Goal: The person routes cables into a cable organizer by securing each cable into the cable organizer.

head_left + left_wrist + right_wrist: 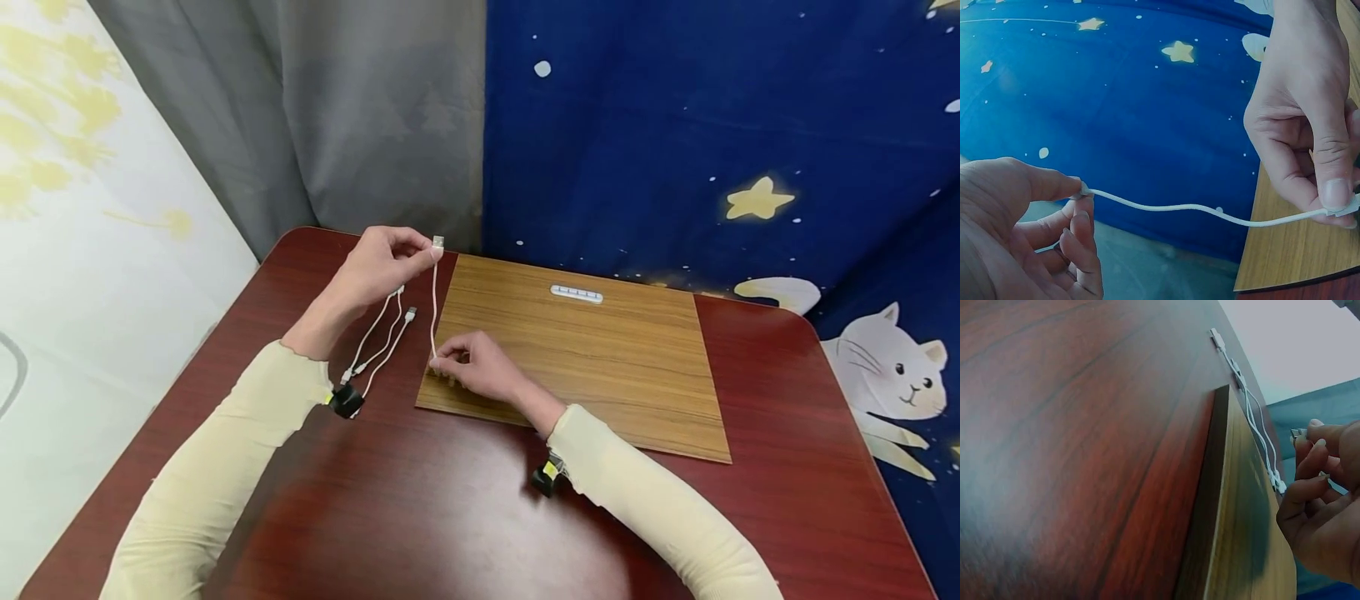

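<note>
Holding up a white USB cable (pixel 433 304) near the left edge of the wood-grain board (pixel 637 375), pinching its plug (pixel 438 242) in the left hand (pixel 382 264), its other end (pixel 1353 205) in the right hand (pixel 482 367); lifted, apparently not attached to the white slotted strip (pixel 576 293) (with loose cables (pixel 410 314) left lying nearby)

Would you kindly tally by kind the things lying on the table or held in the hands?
Held white cable: 1
Loose white cables: 3
Wood-grain board: 1
Small white strip: 1
Total: 6
</note>
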A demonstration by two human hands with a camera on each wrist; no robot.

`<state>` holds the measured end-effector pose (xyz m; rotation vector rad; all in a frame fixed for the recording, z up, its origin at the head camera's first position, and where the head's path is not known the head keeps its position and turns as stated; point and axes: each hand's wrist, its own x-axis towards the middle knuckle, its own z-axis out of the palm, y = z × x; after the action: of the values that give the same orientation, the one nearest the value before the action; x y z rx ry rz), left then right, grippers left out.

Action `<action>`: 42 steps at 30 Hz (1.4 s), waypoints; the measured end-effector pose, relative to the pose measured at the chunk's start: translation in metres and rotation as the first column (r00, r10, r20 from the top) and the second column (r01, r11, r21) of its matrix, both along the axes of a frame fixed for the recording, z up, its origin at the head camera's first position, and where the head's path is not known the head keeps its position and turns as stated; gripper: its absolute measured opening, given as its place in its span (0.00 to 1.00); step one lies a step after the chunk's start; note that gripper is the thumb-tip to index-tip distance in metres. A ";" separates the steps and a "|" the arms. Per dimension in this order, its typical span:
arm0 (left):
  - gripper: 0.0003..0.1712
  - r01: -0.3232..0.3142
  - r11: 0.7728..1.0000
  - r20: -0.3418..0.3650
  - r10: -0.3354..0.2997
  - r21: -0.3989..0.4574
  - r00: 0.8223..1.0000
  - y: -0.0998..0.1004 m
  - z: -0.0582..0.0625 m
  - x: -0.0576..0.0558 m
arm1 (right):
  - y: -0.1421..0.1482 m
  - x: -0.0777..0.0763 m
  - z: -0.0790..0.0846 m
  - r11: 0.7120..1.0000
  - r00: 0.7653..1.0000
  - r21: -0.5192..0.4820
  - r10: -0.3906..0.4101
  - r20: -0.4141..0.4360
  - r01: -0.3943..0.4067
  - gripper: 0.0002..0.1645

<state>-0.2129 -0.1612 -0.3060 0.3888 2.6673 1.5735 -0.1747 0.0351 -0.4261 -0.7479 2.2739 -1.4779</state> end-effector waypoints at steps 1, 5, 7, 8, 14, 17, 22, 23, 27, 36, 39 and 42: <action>0.14 -0.001 1.000 0.005 0.001 0.003 1.000 0.001 -0.001 -0.001 | 0.000 0.000 0.000 1.000 1.000 0.003 0.000 -0.007 0.000 0.09; 0.14 -0.022 1.000 0.022 0.022 0.015 1.000 0.003 -0.006 -0.005 | 0.002 0.004 0.000 1.000 1.000 0.006 0.014 -0.016 -0.014 0.09; 0.14 -0.029 0.999 0.033 0.028 0.025 0.999 0.004 -0.009 -0.008 | 0.003 0.008 0.002 1.000 1.000 0.010 0.027 -0.008 -0.027 0.10; 0.14 -0.031 0.999 0.037 0.030 0.029 0.999 0.004 -0.010 -0.010 | 0.004 0.009 0.002 0.999 0.999 0.013 0.033 0.002 -0.033 0.10; 0.15 -0.039 0.998 0.077 0.035 0.049 0.996 0.008 -0.019 -0.018 | 0.010 0.018 0.006 0.998 0.998 0.028 0.057 0.040 -0.058 0.11; 0.15 -0.041 0.998 0.092 0.036 0.044 0.995 0.011 -0.023 -0.022 | 0.014 0.021 0.006 0.998 0.997 0.026 0.058 0.047 -0.060 0.11; 0.17 -0.030 0.999 0.114 0.027 0.029 0.993 0.016 -0.030 -0.027 | 0.024 0.028 0.006 0.998 0.996 0.008 0.057 0.070 -0.058 0.14; 0.17 -0.028 0.999 0.123 0.024 0.028 0.992 0.018 -0.032 -0.028 | 0.026 0.029 0.006 0.998 0.996 0.004 0.058 0.075 -0.058 0.14; 0.17 -0.024 0.999 0.157 0.020 0.030 0.987 0.024 -0.039 -0.032 | 0.036 0.034 0.004 0.999 0.994 -0.005 0.048 0.100 -0.048 0.16; 0.14 -0.014 1.000 0.173 0.012 0.005 0.985 0.049 -0.049 -0.040 | 0.057 0.043 0.005 1.000 0.993 -0.025 0.005 0.116 -0.002 0.16; 0.13 -0.011 1.000 0.181 0.010 0.009 0.983 0.058 -0.052 -0.042 | 0.064 0.045 0.004 0.999 0.992 -0.036 -0.011 0.123 0.016 0.16; 0.13 0.000 1.000 0.197 -0.004 0.021 0.980 0.068 -0.056 -0.044 | 0.071 0.049 0.004 0.998 0.991 -0.046 -0.024 0.132 0.030 0.15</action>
<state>-0.2569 -0.0936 -0.3622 0.2227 2.5031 1.5503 -0.1260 0.1062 -0.4224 -0.6158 2.1656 -1.5517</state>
